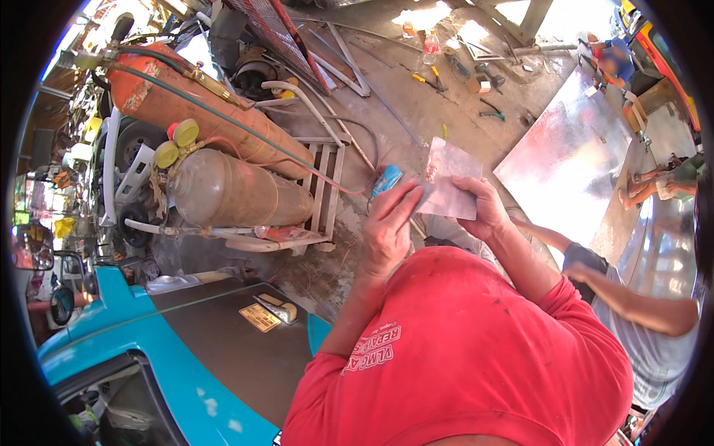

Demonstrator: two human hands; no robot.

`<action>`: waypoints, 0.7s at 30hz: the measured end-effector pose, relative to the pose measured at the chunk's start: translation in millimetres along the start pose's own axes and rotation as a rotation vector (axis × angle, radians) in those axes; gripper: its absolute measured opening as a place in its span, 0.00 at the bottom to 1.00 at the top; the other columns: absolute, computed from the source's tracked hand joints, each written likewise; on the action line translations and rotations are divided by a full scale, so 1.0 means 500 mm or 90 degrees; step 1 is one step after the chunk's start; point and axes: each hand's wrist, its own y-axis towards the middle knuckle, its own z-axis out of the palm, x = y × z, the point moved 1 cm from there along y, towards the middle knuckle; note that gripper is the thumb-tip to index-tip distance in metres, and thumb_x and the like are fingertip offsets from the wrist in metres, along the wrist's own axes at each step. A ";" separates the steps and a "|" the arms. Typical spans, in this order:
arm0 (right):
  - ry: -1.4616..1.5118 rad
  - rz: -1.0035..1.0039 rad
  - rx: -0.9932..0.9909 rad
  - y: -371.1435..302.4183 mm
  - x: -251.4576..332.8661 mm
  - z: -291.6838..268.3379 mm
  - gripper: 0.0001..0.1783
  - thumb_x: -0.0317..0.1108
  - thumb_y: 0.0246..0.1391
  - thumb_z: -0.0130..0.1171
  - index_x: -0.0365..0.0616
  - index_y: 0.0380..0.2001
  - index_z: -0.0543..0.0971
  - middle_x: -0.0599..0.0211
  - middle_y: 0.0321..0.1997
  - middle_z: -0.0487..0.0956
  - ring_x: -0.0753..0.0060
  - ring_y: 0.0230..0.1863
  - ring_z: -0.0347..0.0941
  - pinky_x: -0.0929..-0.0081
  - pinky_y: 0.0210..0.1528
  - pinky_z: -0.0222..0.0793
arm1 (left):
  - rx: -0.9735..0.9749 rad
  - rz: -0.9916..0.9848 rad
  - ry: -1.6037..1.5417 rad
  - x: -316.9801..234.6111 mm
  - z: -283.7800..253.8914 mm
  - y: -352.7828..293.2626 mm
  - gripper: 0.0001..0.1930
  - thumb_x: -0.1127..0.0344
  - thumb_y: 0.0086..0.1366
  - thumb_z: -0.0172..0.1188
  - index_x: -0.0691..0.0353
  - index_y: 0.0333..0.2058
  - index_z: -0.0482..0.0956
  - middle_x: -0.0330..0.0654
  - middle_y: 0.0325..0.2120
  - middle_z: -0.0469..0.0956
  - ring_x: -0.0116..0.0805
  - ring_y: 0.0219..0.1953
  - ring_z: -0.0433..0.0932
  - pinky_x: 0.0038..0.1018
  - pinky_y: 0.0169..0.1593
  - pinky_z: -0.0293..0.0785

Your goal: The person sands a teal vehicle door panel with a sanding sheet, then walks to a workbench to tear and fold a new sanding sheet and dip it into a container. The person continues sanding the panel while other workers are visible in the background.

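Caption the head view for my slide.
Right hand holds a shiny sheet, left hand at its edge, orange cylinder at left.

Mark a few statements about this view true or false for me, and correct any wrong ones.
1. The right hand grips a small metal sheet. True.
2. The left hand is near that sheet's left edge. True.
3. The wearer's top is green. False: it is a red shirt.
4. The big shiny sheet is left of both hands. False: the big metal sheet is to their right.
5. A clear bottle is on the floor. True.
6. Both gas tanks match in colour. False: there is an orange tank and a greyish-brown tank.
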 end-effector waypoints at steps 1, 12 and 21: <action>0.051 0.080 -0.003 0.017 0.015 0.006 0.17 0.34 0.67 0.61 0.36 0.54 0.81 0.56 0.46 0.88 0.61 0.40 0.88 0.64 0.39 0.87 | 0.006 -0.016 0.048 0.025 -0.018 0.011 0.21 0.84 0.62 0.58 0.66 0.52 0.87 0.51 0.52 0.84 0.52 0.56 0.82 0.40 0.59 0.79; -0.234 -0.088 0.130 0.469 0.279 0.098 0.19 0.30 0.61 0.64 0.34 0.54 0.81 0.60 0.47 0.86 0.67 0.41 0.86 0.67 0.45 0.85 | -0.001 0.041 0.279 0.335 -0.073 0.346 0.13 0.82 0.57 0.62 0.66 0.41 0.82 0.50 0.46 0.81 0.50 0.48 0.84 0.43 0.53 0.81; -0.145 -0.361 0.039 0.873 0.650 0.151 0.20 0.31 0.64 0.63 0.38 0.58 0.82 0.61 0.56 0.86 0.61 0.60 0.81 0.62 0.61 0.80 | -0.088 -0.076 0.156 0.561 0.115 0.774 0.17 0.84 0.62 0.59 0.64 0.49 0.84 0.51 0.48 0.83 0.54 0.51 0.83 0.40 0.56 0.80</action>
